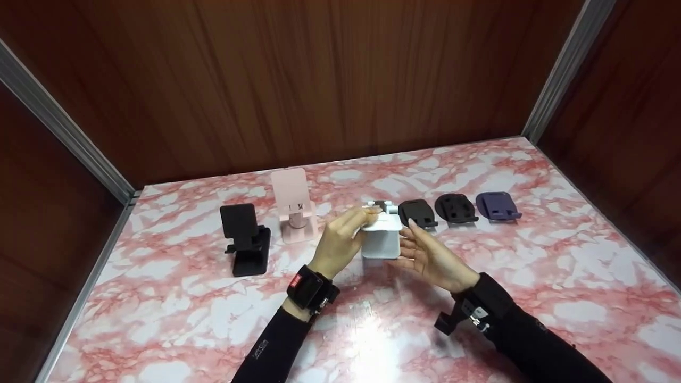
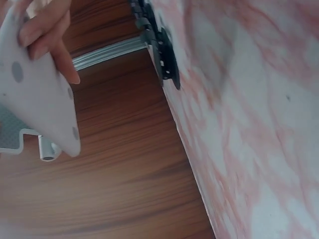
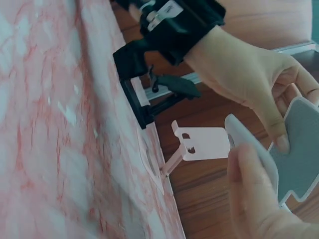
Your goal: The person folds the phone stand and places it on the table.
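Observation:
A white folding phone stand (image 1: pixel 381 244) with a grey pad (image 3: pixel 305 144) on one plate is held up over the marbled table. My left hand (image 1: pixel 343 239) pinches the padded plate; its thumb lies on the pad in the right wrist view. At the stand's right side, my right hand (image 1: pixel 432 258) has its fingers loosely extended. In the left wrist view, right fingertips (image 2: pixel 37 50) touch the white plate (image 2: pixel 40 94) with round grey feet. A small silver hinge part (image 1: pixel 391 207) shows above the left fingertips.
Left of the hands stand a black phone stand (image 1: pixel 245 239) and a pink phone stand (image 1: pixel 291 199). Along the right lie a dark folded stand (image 1: pixel 417 211), a black folded stand (image 1: pixel 456 208) and a purple folded stand (image 1: pixel 497 206). Brown wood-grain panels (image 1: pixel 340 80) border the table.

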{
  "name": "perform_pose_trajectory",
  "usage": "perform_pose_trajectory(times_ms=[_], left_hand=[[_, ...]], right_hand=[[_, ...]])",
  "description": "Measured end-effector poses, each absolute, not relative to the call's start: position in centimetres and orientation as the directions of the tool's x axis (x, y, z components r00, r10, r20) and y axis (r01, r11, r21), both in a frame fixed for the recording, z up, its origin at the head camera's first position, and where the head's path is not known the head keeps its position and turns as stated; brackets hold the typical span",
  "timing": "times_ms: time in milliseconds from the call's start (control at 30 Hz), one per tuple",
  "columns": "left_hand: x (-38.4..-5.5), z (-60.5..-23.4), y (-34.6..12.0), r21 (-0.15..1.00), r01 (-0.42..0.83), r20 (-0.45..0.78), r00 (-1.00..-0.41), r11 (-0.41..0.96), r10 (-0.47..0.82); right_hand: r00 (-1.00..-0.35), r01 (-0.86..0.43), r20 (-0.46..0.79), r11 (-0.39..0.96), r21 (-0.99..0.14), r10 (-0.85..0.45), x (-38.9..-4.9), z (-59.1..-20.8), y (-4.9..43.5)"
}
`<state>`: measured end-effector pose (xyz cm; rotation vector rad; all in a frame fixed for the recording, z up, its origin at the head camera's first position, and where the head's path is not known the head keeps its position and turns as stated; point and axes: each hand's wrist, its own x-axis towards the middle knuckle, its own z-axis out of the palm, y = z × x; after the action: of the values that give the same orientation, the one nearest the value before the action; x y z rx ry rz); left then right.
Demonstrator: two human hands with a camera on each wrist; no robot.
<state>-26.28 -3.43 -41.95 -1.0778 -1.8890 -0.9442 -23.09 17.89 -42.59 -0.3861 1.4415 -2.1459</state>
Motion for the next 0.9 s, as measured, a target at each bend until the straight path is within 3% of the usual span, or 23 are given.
perform_pose_trajectory(times_ms=[233,400,500,600,733,800,900], left_hand=[[-26.3,-42.1,-3.2,0.17,0.911,0.847,-0.329,0.375,0.417],[-26.7,-41.9,-4.1,0.289,0.925,0.781,-0.378,0.249,0.497],[-26.8,-41.5,-4.5,0.401,0.881,0.735,-0.474,0.253,0.485],[-26.8,-41.3,-4.8,0.511,0.782,0.662,-0.622,0.356,0.417],[-26.5,-41.4,-5.2,0.681,0.578,0.438,-0.813,0.449,0.383],[-26.4,-41.7,-5.3,0.756,0.475,0.316,-0.867,0.45,0.386],[-26.1,-42.2,-5.5,0.885,0.317,0.174,-0.905,0.341,0.389]], right_hand=[[-0.775,0.298,0.024,-0.398,-0.868,-0.632,-22.9,-42.8,18.1],[-0.764,0.31,0.045,-0.427,-0.849,-0.644,-23.1,-43.0,18.3],[-0.771,0.311,0.04,-0.43,-0.848,-0.636,-23.2,-43.1,18.4],[-0.778,0.309,0.03,-0.424,-0.851,-0.628,-23.3,-43.0,18.4],[-0.794,0.311,0.011,-0.421,-0.852,-0.608,-23.4,-43.0,18.4],[-0.805,0.319,-0.007,-0.423,-0.848,-0.593,-23.4,-43.0,18.4],[-0.822,0.32,-0.033,-0.414,-0.852,-0.569,-23.5,-43.1,18.4]])
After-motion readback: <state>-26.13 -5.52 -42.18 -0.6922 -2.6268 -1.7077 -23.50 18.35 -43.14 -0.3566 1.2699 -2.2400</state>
